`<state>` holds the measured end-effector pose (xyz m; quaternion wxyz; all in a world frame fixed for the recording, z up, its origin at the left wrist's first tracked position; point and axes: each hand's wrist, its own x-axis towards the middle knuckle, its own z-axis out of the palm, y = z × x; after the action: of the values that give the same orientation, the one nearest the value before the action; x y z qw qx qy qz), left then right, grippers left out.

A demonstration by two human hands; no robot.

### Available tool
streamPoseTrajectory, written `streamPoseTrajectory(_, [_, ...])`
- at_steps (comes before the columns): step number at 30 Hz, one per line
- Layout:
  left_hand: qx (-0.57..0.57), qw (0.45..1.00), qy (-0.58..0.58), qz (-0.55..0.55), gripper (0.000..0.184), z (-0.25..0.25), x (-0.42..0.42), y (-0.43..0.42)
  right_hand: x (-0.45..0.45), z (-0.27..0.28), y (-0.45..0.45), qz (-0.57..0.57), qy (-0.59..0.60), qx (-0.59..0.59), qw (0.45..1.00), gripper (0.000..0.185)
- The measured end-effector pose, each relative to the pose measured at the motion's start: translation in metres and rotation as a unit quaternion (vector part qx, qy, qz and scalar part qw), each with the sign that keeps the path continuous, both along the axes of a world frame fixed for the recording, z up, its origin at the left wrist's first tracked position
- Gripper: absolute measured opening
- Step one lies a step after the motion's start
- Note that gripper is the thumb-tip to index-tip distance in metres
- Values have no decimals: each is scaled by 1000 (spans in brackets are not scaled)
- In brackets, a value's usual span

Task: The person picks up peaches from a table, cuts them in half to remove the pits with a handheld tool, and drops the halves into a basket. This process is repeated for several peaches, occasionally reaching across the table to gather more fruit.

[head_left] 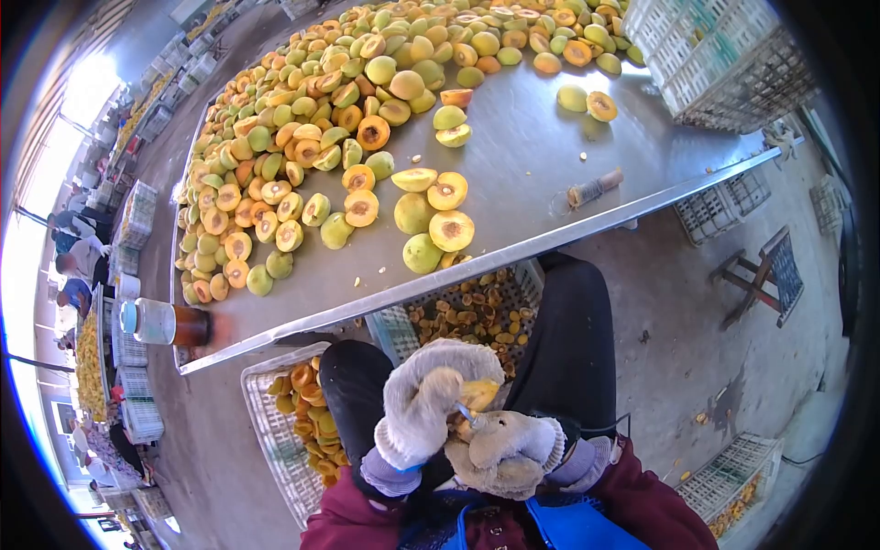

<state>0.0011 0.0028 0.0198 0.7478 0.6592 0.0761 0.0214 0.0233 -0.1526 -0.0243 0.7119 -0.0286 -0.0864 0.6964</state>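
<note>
Both of my hands wear thick pale work gloves and meet above my lap. My left hand (pixel 429 396) is closed around a yellow peach half (pixel 478 394), mostly covered by the glove. Closed just below it, my right hand (pixel 507 451) grips a small metal tool (pixel 466 412); only its shiny tip shows, pointing up at the fruit. The tool's handle is hidden in the glove. Beneath my hands, between my knees, a crate (pixel 392 332) holds many cut fruit pieces.
A metal table (pixel 522 197) ahead bears a heap of halved peaches (pixel 339 119), a corded tool handle (pixel 594 187) and a jar of brown liquid (pixel 165 323). A white crate (pixel 261 403) of peach halves stands left. At right are a stacked crate (pixel 720 64) and folding stool (pixel 765 275).
</note>
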Motion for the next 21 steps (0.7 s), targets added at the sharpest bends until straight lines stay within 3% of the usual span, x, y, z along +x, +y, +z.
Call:
streamPoseTrajectory(1, [-108, 990, 89, -36, 50, 2, 0, 1, -1, -3, 1, 1, -1, 0, 1000, 19])
streamPoseTrajectory(2, [-108, 990, 87, -35, 50, 2, 4, -3, -4, -8, 1, 6, -49, 1, 999, 19])
streamPoseTrajectory(4, [-327, 920, 177, 123, 49, 4, 14, -12, -1, -8, 1, 16, -97, 5, 995, 20])
streamPoseTrajectory(5, [-285, 932, 196, 113, 46, -2, 10, -1, 8, -4, -1, 77, -152, -27, 985, 21])
streamPoseTrajectory(6, [-213, 964, 99, 121, 45, -12, 6, 7, 14, 0, -2, 133, -208, -59, 967, 22])
streamPoseTrajectory(7, [-115, 980, 25, 161, 45, -16, -1, 20, 5, 6, 0, -17, -220, -76, 972, 21])
streamPoseTrajectory(8, [-38, 975, -16, 220, 45, -25, -10, 44, 1, -5, 0, -18, -220, -74, 972, 21])
streamPoseTrajectory(10, [27, 941, -18, 338, 41, -40, -37, 103, 3, -33, 1, 65, -198, -189, 960, 20])
streamPoseTrajectory(11, [262, 903, 54, 337, 34, -21, -42, 123, 10, -2, 2, -81, -350, -119, 926, 22])
streamPoseTrajectory(12, [472, 806, 161, 317, 22, -31, -53, 151, 12, 4, 3, -85, -351, -117, 925, 22])
streamPoseTrajectory(14, [724, 670, 27, 164, 25, -29, -46, 167, 16, 10, 6, 2, -275, -182, 944, 19])
streamPoseTrajectory(15, [655, 730, -8, 194, 25, -24, -24, 150, 8, 4, 11, -119, -325, -121, 930, 14])
streamPoseTrajectory(16, [579, 784, -41, 223, 26, -21, 5, 125, 10, 7, 11, -119, -326, -121, 930, 14])
streamPoseTrajectory(18, [531, 828, -132, 123, 32, -19, 60, 96, 18, 22, 7, -2, -205, -231, 951, 10])
streamPoseTrajectory(21, [612, 775, -157, 29, 41, -10, 152, 48, 19, 26, 2, -6, -149, -269, 951, 11])
